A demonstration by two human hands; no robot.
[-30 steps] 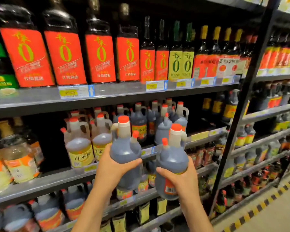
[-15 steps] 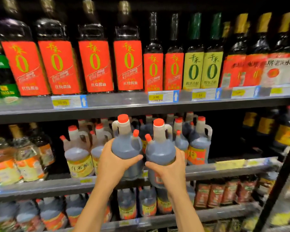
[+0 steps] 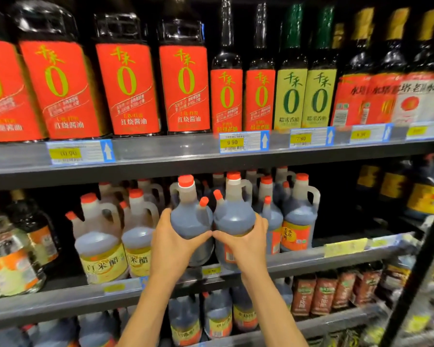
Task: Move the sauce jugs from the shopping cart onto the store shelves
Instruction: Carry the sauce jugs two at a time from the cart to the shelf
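Clasped round bellies: left hand [image 3: 172,246] on left jug [image 3: 189,219], right hand [image 3: 246,244] on right jug [image 3: 233,216]; held upright, touching, at middle shelf [image 3: 311,259] edge, before stocked row [image 3: 298,221]; judged full, heavy, smooth-walled; neck handle [image 3: 247,190] surer hold.

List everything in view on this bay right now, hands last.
Left jug: one, dark sauce, red caps, front of middle shelf.
Right jug: one, same colours, close beside the left jug.
Stocked dark jugs: several, red caps, middle shelf, behind and to the right.
Vinegar jugs: two in front, pale, yellow labels, middle shelf, left.
Large bottles: four, red labels, top shelf.
Slim bottles: two red-labelled, two yellow-green, top shelf centre.
Price tags: several, yellow and white, top shelf edge.
Lower jugs: several, dark, below the middle shelf.
Left hand: grips the left jug.
Right hand: grips the right jug.
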